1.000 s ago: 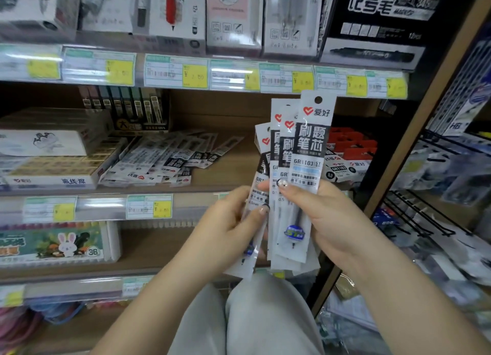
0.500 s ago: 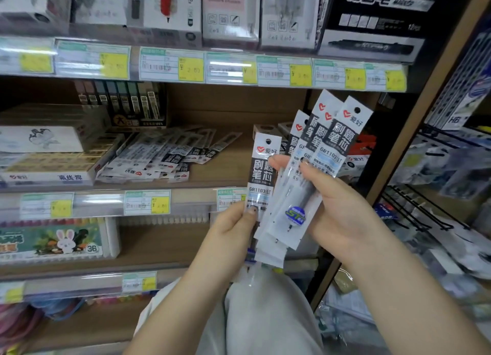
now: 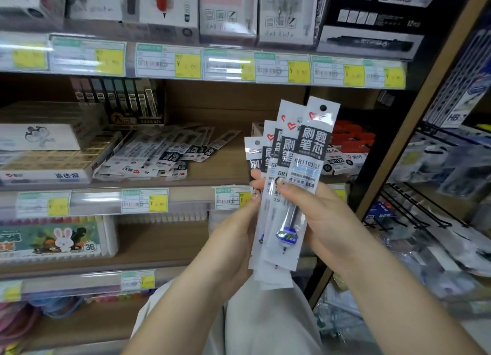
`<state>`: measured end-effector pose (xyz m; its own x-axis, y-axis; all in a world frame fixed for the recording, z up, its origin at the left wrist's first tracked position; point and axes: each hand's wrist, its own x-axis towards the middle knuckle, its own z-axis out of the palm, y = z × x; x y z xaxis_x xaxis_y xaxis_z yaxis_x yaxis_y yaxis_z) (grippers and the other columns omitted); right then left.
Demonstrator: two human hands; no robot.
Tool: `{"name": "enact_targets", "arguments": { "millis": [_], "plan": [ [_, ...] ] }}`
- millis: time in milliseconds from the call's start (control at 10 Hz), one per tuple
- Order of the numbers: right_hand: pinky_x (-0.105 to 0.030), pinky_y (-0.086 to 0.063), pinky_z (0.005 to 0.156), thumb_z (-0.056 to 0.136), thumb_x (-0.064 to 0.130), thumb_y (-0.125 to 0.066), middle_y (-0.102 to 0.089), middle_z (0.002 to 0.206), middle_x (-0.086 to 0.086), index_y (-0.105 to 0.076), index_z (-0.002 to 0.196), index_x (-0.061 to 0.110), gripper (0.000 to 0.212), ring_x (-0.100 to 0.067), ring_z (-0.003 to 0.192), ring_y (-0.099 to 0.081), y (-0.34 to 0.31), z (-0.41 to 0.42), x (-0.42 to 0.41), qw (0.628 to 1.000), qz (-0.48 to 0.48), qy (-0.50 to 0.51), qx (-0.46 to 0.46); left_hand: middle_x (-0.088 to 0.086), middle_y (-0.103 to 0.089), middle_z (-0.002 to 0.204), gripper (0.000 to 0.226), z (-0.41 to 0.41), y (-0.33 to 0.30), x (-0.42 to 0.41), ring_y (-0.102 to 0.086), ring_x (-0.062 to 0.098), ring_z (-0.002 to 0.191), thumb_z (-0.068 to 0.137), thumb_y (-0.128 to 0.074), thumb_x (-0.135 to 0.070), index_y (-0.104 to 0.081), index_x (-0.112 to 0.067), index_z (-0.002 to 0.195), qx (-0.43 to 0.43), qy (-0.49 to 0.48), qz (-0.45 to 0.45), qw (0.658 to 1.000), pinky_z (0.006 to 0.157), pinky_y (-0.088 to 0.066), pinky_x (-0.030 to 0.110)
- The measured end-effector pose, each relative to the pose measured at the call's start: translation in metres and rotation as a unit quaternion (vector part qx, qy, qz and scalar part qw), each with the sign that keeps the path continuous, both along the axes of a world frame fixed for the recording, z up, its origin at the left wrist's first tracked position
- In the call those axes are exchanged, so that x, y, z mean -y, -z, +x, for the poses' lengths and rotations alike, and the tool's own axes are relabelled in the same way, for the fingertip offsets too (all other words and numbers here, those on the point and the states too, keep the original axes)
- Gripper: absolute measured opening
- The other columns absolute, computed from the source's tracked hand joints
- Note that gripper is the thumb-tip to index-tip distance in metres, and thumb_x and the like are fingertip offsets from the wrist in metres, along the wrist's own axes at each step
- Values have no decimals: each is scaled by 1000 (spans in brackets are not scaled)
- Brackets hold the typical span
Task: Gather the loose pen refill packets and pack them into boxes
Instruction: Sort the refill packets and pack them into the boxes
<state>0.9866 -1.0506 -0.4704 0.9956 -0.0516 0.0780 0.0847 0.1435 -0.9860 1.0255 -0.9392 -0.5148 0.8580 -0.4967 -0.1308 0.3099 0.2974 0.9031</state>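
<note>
Both hands met at chest height before the shelves, holding a fanned stack of glossy white-and-black plastic refill packets [image 3: 292,195] upright. The left hand [image 3: 233,237] gripped its left edge; the right hand [image 3: 326,221] pinched the front (thumb across). More loose flat packets [image 3: 159,158] lay scattered on the wooden shelf [image 3: 228,168].

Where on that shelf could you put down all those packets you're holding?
Bare wood shows on the middle shelf, between the loose packets spread on the left and the held packets in both hands. The shelf below has free wood right of the bunny box. The far left is crowded with boxes.
</note>
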Motion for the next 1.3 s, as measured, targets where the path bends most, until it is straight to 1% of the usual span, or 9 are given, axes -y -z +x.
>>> {"name": "enact_targets", "arguments": {
  "millis": [200,300,400,700,900,1000,1100,1200,1300],
  "plan": [
    [-28,-55,84,86,18,-53,-74,95,8,-75,79,21,23,-8,93,-68,6,2,0,999,-20,16,31,12,-65,109,34,-6,2,-5,-61,23,95,98,-43,-24,-59,-4,120,-18,-8,-1,1000,72,-47,29],
    [-29,-56,81,76,31,-55,-74,91,5,-76,79,26,22,-12,87,-69,6,3,-1,998,-23,22,47,11,-64,108,32,-6,1,-4,-61,20,94,97,-44,-25,-60,-6,118,-17,-14,-14,1000,73,-46,28],
    [-36,-56,76,84,27,-53,-74,94,6,-75,84,26,22,-11,87,-70,4,2,-1,997,-13,48,59,7,-69,92,24,-9,-3,-3,-65,15,75,90,-49,-17,-70,-12,99,-17,8,-63,998,61,-50,22],
    [-36,-55,82,92,12,-52,-74,93,2,-66,96,21,17,-17,90,-70,12,11,-1,991,43,108,59,8,-72,77,26,-2,-4,-4,-68,16,61,96,-40,-10,-65,-6,102,23,-32,-80,996,49,-51,20],
    [-28,-56,78,92,11,-52,-74,91,1,-67,96,18,17,-13,86,-70,19,15,-1,995,35,90,39,8,-71,78,27,4,-2,4,-66,17,66,97,-40,-11,-67,-12,95,61,-17,-23,998,58,-53,25],
    [-34,-54,84,92,9,-50,-73,99,-5,-67,101,15,20,-18,94,-69,17,15,5,995,25,85,41,5,-72,89,28,15,-1,8,-67,18,83,94,-44,-23,-71,-18,88,111,-3,44,993,77,-53,34],
    [-41,-54,83,94,10,-48,-73,99,-8,-67,98,16,20,-22,94,-69,11,15,20,987,34,141,67,1,-70,76,33,30,-8,10,-64,21,77,81,-40,-35,-67,-19,69,260,-53,175,948,78,-50,42],
    [-43,-54,82,93,12,-52,-73,98,-8,-67,93,20,17,-22,91,-70,5,18,37,969,47,225,88,1,-68,76,29,49,-24,16,-62,23,79,91,-42,-36,-60,-19,76,370,-177,302,861,69,-46,36],
    [-43,-55,80,93,13,-53,-71,102,-12,-64,99,18,13,-25,92,-69,0,21,46,957,44,269,99,7,-65,85,37,73,-35,31,-59,28,86,93,-44,-46,-59,-14,82,409,-178,444,777,69,-45,33]
  ]
}}
